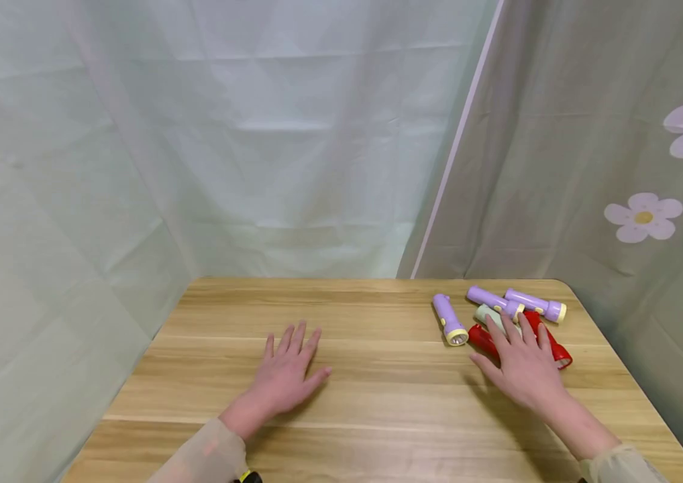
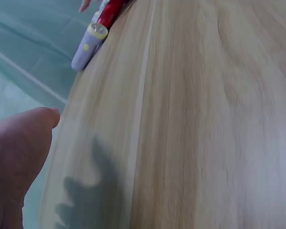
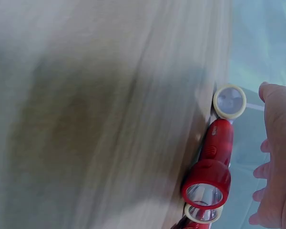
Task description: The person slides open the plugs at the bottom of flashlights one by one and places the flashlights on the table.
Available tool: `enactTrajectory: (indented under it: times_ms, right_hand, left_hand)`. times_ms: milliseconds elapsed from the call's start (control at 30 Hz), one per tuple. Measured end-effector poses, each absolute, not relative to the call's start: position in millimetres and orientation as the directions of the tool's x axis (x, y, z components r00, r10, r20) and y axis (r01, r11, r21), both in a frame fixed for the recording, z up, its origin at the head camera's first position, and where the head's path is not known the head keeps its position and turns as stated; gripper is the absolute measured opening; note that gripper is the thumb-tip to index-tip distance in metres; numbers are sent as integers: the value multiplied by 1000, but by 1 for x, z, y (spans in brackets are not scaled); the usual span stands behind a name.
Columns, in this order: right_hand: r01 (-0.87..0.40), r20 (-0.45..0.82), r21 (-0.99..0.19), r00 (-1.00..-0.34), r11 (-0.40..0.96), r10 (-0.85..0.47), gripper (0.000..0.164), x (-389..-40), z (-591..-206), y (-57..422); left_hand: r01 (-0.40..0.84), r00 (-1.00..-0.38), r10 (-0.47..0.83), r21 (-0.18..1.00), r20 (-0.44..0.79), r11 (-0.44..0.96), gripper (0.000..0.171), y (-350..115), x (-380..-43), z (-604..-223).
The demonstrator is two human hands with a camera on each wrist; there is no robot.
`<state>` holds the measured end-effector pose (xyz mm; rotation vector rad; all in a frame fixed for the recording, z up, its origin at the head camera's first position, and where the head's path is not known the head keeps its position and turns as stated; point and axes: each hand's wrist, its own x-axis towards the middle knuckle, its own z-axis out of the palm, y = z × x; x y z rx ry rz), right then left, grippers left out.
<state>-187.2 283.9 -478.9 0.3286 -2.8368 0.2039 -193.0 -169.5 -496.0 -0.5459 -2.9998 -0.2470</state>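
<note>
My left hand (image 1: 287, 376) is spread over the left-middle of the wooden table, fingers straight, holding nothing. At the right, my right hand (image 1: 525, 369) hovers with fingers spread above a cluster of flashlights and partly covers them. A red flashlight (image 1: 482, 340) and another red flashlight (image 1: 560, 354) lie nearest that hand. Behind its fingertips are a pale green flashlight (image 1: 483, 313), a purple flashlight (image 1: 486, 297) and another purple flashlight (image 1: 529, 301). A third purple flashlight (image 1: 447, 315) with a yellow rim lies to the left of the group. In the right wrist view, a red flashlight (image 3: 212, 174) shows its lens.
The wooden table (image 1: 353, 429) has a rounded far right corner. Pale curtains (image 1: 293, 154) hang behind and to the left; a greyish curtain (image 1: 559, 168) with flower prints hangs at the right. The flashlights sit near the table's far right corner.
</note>
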Motion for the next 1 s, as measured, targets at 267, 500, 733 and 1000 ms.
enactTrajectory:
  times_ms: [267,500,733,1000]
  right_hand:
    - [-244,256,-132,-945,961,-205,90,-198,-475,278]
    - [-239,240,-127,-949,963,-204,87,-206,-472,272]
    - [-242,231,-132,-951,961,-207,86,-215,-470,271]
    - [-272,233,-126,-943,954,-238,79,-231,-464,261]
  left_hand:
    - [413,-911,410,103,52,905,82,-149,-186,-484]
    - [482,-876,482,113,31,869,81,-130,-181,-480]
    - [555,-830,558,137,15,821,80,-107,-180,-475]
    - [630,-773,633,148,28,762,77,-78,-184,-469]
